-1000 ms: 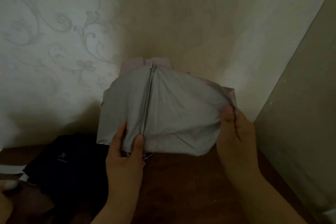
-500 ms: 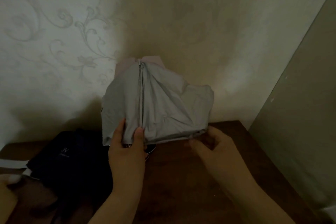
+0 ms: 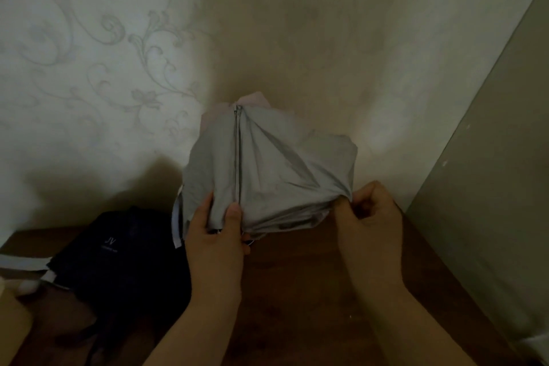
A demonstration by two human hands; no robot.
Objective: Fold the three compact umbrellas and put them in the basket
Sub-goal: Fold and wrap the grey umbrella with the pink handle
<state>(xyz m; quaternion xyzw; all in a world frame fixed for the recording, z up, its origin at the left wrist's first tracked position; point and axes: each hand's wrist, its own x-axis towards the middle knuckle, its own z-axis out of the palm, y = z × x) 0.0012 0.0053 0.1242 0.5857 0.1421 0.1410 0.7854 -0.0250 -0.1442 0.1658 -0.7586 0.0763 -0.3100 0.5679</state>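
A grey compact umbrella (image 3: 276, 169) with a pale pink outer side stands collapsed in the middle, tip pointing up, its loose canopy bunched in folds. My left hand (image 3: 217, 235) grips the lower end of it, thumb pressed along a rib. My right hand (image 3: 371, 217) pinches the canopy's lower right edge with curled fingers. A dark navy umbrella (image 3: 124, 258) with a small white logo lies on the brown table (image 3: 297, 300) to the left. No basket is in view.
A patterned wall rises right behind the table. A grey panel (image 3: 490, 187) closes off the right side. At the far left edge lie a white strap (image 3: 20, 264) and a tan cardboard-like corner (image 3: 12, 324).
My right hand let go of the stretched-out canopy edge, dropped toward the table, and now pinches the lower right edge closer in. The canopy has slackened into folds. My left hand kept its grip.
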